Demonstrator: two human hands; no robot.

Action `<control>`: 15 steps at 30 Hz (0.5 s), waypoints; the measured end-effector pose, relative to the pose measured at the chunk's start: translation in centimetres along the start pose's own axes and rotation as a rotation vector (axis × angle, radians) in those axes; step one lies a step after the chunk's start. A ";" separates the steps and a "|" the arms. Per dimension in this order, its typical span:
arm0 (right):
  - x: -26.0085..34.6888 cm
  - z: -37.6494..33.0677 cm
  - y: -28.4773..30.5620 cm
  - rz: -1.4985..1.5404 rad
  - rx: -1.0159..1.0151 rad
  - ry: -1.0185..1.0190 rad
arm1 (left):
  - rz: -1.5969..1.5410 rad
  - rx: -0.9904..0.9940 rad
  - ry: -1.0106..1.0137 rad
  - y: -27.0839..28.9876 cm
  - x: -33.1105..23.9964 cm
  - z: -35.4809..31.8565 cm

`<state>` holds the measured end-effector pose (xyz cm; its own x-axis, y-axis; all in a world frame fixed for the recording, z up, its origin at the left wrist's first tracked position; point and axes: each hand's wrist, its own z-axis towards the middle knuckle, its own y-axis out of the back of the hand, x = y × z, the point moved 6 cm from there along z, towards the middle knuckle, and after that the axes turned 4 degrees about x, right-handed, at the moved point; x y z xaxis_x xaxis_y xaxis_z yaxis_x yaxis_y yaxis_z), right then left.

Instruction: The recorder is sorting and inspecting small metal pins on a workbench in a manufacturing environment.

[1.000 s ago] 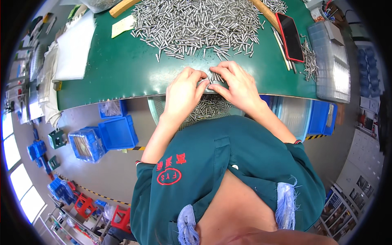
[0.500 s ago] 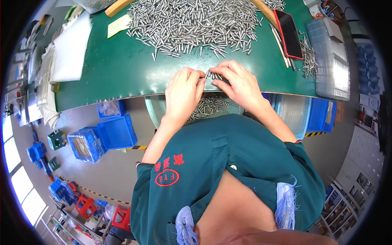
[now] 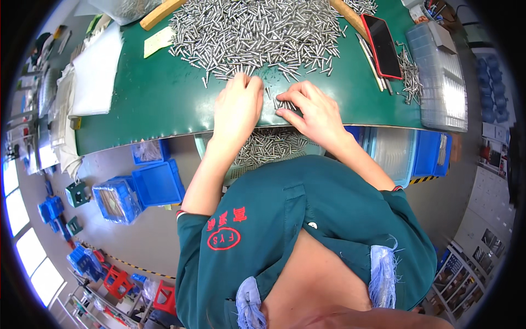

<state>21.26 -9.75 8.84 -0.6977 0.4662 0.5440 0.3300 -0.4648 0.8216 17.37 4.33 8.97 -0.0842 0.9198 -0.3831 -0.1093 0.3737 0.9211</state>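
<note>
A large heap of small silvery metal pins covers the far middle of the green table. My left hand reaches to the heap's near edge, fingers curled down together among the outermost pins. Its fingertips are hidden, so what they hold does not show. Close to the table's front edge, my right hand is closed around a small bunch of pins, which shows between thumb and fingers. One loose pin is between the two hands. Below the edge, a pale green basket contains many more pins.
Wooden bars flank the heap. On the right are a red-cased phone, thin rods, a smaller pin pile and stacked clear plastic trays. White sheets lie left; blue crates stand on the floor.
My left hand has moved forward, away from my right hand, to the heap's edge. My right hand stays near the table edge with its bunch of pins, shifted slightly left.
</note>
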 end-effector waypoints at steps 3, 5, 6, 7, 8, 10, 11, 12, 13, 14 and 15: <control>-0.1 -0.4 0.8 0.056 -0.018 -0.045 | -0.047 -0.027 -0.009 0.2 -0.3 -1.5; -0.3 -0.4 1.1 0.036 0.010 -0.039 | -0.099 -0.047 -0.027 0.3 -0.5 -1.5; -0.3 -0.4 1.1 0.015 0.037 -0.033 | -0.077 -0.050 -0.073 0.2 -0.7 -1.1; -0.3 -0.4 1.0 0.015 0.038 -0.032 | -0.055 -0.054 -0.120 0.2 -1.0 -1.0; -0.2 -0.3 0.8 0.010 0.031 0.001 | -0.055 -0.055 -0.125 0.2 -1.0 -0.9; -0.3 -0.3 0.5 0.004 0.021 0.033 | -0.026 -0.031 -0.062 0.1 -0.4 -0.7; -0.4 -0.5 0.3 0.012 0.031 0.036 | -0.007 -0.036 -0.053 0.1 -0.2 -0.9; -0.4 -0.5 0.1 0.020 0.041 0.039 | -0.008 -0.036 -0.055 0.1 -0.4 -1.2; -0.4 -0.5 0.1 0.019 0.040 0.038 | -0.042 -0.004 -0.009 0.1 -0.4 -1.5; -0.4 -0.5 0.1 0.032 0.030 0.036 | -0.074 0.029 0.041 0.0 -0.3 -1.9; -0.4 -0.5 0.2 0.044 0.020 0.033 | -0.132 0.055 0.037 -0.2 -0.6 -2.3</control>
<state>21.23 -10.37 8.69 -0.7030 0.4203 0.5737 0.3731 -0.4688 0.8006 15.20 3.49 8.88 -0.1089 0.8577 -0.5024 -0.0673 0.4979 0.8646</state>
